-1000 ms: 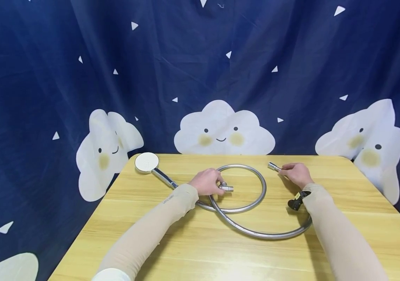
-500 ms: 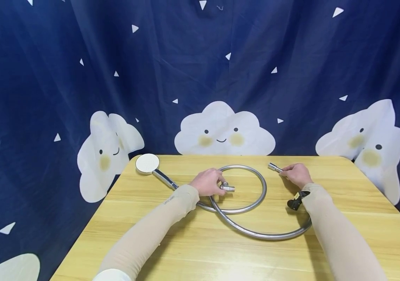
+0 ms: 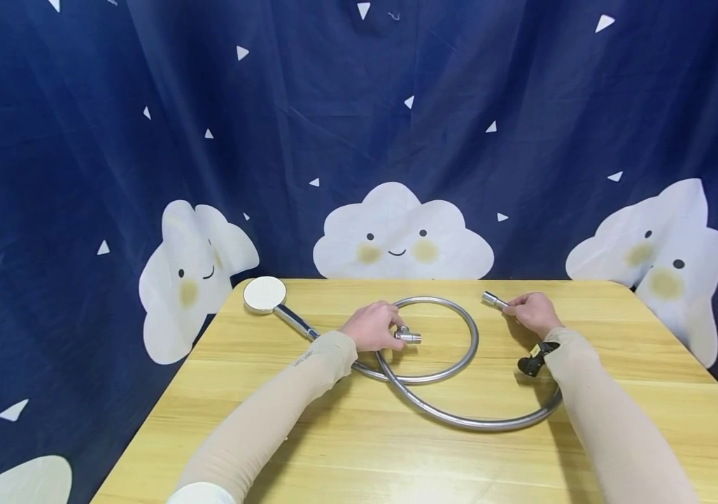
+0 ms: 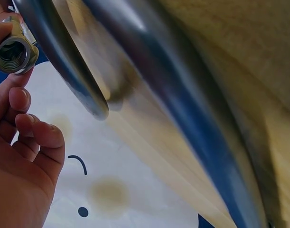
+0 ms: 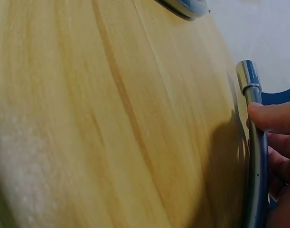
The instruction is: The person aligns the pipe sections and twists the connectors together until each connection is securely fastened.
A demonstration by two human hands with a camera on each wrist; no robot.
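My left hand pinches a small chrome pipe fitting between thumb and fingers, inside a loop of the hose. In the left wrist view the fitting turns an opening with inside threads toward the camera; the other fingers are loosely curled below it. On the right, my right hand grips the silver shower hose just behind its metal end connector. The right wrist view has the thumb pressed along the hose, with the connector sticking out beyond it.
A shower head with a white face lies at the back left of the wooden table, its handle joined to the hose. The hose loops across the middle and passes under the right forearm. A blue curtain hangs behind.
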